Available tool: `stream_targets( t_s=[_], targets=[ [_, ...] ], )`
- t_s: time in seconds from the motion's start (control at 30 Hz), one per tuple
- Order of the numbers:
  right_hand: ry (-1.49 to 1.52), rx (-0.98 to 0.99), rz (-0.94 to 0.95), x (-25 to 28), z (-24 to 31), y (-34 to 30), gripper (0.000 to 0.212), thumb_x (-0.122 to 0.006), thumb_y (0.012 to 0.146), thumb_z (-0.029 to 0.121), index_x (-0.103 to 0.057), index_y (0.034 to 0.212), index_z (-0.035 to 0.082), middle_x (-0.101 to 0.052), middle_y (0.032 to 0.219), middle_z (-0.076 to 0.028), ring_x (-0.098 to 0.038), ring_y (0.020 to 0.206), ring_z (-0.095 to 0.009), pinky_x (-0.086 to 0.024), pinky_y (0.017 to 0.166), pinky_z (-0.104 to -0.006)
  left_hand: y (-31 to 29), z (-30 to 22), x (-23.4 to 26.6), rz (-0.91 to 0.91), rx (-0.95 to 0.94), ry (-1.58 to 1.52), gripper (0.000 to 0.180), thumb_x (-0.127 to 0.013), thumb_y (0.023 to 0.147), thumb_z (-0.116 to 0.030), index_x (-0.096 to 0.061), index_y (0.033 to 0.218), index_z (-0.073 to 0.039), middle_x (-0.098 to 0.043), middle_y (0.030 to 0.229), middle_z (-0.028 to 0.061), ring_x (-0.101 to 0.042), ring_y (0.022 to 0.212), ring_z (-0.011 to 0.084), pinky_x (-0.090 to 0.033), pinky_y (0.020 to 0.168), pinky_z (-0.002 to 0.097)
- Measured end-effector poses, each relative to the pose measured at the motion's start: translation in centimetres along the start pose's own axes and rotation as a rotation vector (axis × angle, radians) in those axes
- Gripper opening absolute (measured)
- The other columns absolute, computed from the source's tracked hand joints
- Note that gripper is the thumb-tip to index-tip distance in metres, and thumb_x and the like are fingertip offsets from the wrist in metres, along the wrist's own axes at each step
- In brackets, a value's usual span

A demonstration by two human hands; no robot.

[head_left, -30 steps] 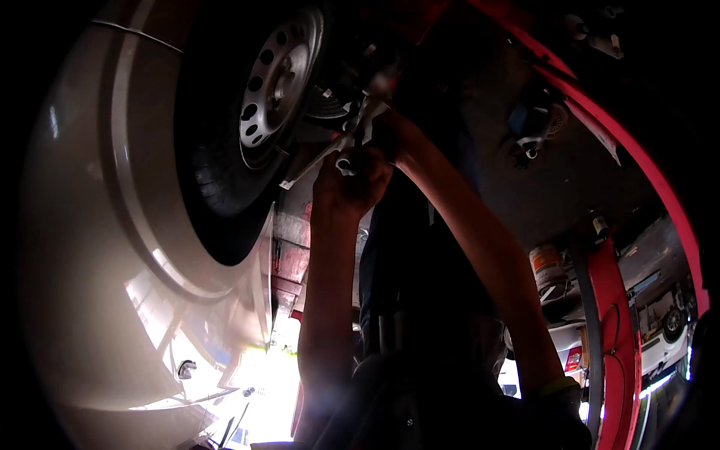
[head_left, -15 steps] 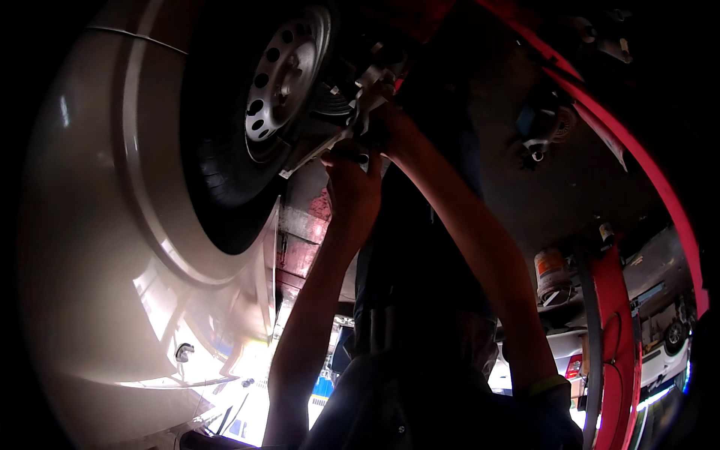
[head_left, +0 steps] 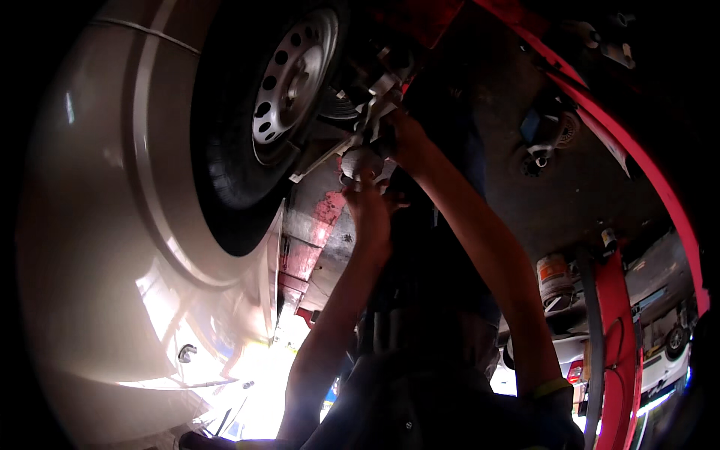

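Observation:
My left hand [head_left: 367, 204] is raised below a rounded light-grey part [head_left: 362, 162] under the car. Its fingertips touch or nearly touch that part, with the fingers apart. Just above and to the right, my right hand [head_left: 406, 136] reaches up beside a bare metal suspension piece [head_left: 381, 96]; shadow hides its fingers, so its grip does not show. Left of both hands hangs a wheel with a silver steel rim [head_left: 289, 90] and a black tyre [head_left: 225, 165]. A flat metal arm [head_left: 321, 157] runs between the wheel and the rounded part.
The pale car body [head_left: 97, 225] fills the left side. A red beam [head_left: 645, 161] curves along the right, with a red post [head_left: 619, 337] below it. A bucket [head_left: 553, 277] and a dark tool with a round wheel [head_left: 551, 131] are on the floor.
My left hand has moved slightly right and down, and its closed fingers have spread. The rounded grey part now shows above it. My right hand stays by the metal piece.

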State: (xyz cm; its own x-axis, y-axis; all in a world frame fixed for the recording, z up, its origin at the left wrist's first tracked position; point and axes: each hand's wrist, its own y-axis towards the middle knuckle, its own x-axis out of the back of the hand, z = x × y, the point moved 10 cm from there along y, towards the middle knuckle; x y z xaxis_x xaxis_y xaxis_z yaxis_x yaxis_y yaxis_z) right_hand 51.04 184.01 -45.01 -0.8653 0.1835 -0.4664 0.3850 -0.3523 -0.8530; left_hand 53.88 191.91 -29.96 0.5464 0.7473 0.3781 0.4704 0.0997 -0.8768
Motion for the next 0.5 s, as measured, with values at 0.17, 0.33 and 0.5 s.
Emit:
stream_targets(
  t_s=[0.17, 0.33, 0.5],
  targets=[
    [-0.344, 0.169, 0.145, 2.4, -0.9, 2.3, 0.020, -0.049, 0.082, 0.017, -0.054, 0.093, 0.001, -0.057, 0.084, -0.011, -0.057, 0.076, -0.020, -0.049, 0.065, -0.0328, 0.8, 1.5, -5.6, 0.265, 0.475, -0.874, 0.053, -0.048, 0.083, -0.051, -0.048, 0.101, -0.001, -0.054, 0.092, 0.0095, -0.047, 0.060, 0.0169, -0.044, 0.053, 0.0274],
    [0.429, -0.214, -0.020, -0.9, -1.7, 0.6, 0.019, -0.044, 0.086, 0.015, -0.053, 0.097, 0.003, -0.058, 0.086, -0.010, -0.057, 0.078, -0.020, -0.050, 0.069, -0.0329, 2.9, 0.4, -4.4, 0.334, 0.609, -0.906, 0.038, -0.052, 0.083, -0.042, -0.056, 0.081, -0.004, -0.057, 0.072, 0.0056, -0.053, 0.057, 0.0177, -0.050, 0.056, 0.0258],
    [0.342, -0.263, -0.078, 1.8, -3.1, 2.1, 0.020, -0.045, 0.085, 0.016, -0.053, 0.099, 0.003, -0.058, 0.088, -0.010, -0.057, 0.079, -0.021, -0.050, 0.070, -0.0333, 2.6, 0.9, -4.7, 0.276, 0.533, -0.767, 0.035, -0.055, 0.082, -0.041, -0.050, 0.078, -0.007, -0.050, 0.066, 0.0026, -0.053, 0.061, 0.0159, -0.047, 0.054, 0.0273]
  ],
)
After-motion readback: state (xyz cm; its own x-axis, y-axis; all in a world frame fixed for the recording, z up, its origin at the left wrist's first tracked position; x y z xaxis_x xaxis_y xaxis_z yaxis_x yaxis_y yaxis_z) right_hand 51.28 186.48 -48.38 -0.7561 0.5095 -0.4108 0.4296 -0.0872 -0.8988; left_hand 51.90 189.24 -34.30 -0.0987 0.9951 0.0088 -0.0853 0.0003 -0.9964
